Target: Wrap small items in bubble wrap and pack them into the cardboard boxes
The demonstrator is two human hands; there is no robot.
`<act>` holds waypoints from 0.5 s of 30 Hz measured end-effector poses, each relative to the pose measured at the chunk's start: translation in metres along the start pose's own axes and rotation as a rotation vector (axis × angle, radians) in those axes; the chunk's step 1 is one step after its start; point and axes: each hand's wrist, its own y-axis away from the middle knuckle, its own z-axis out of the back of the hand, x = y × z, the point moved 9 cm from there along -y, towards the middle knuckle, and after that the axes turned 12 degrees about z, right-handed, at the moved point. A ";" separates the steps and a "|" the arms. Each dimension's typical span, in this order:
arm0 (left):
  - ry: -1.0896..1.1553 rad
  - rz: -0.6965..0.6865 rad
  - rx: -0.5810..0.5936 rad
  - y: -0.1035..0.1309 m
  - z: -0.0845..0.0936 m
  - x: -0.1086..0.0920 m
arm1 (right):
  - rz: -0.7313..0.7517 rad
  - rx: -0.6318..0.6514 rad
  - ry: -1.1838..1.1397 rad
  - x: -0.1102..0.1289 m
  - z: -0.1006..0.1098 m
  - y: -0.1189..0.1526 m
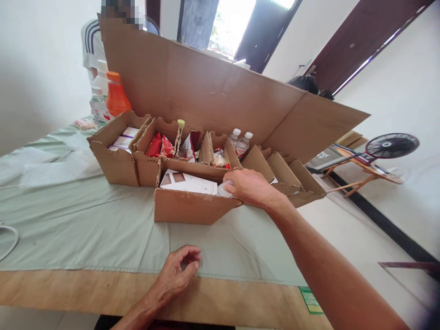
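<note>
My right hand (249, 187) reaches into the right end of the front cardboard bin (192, 208). Its fingers are closed on a clear plastic item (225, 189) whose kind I cannot make out; part of it is hidden by the hand and bin. A white box (189, 183) with brown printing lies in the same bin, left of that item. Near the table's front edge rests my left hand (180, 270), loosely curled, with a gap between thumb and fingers and nothing in it.
Behind stands a row of cardboard bins (118, 169) with red snack packets (160, 145) and other goods. Two bottles (242, 144) stand behind it. A tall cardboard panel (206, 87) rises at the back. Left are an orange bottle (116, 96) and plastic wrap (62, 167).
</note>
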 end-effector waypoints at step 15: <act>-0.077 -0.010 -0.028 0.002 -0.001 -0.007 | 0.111 0.015 -0.175 0.003 -0.021 -0.018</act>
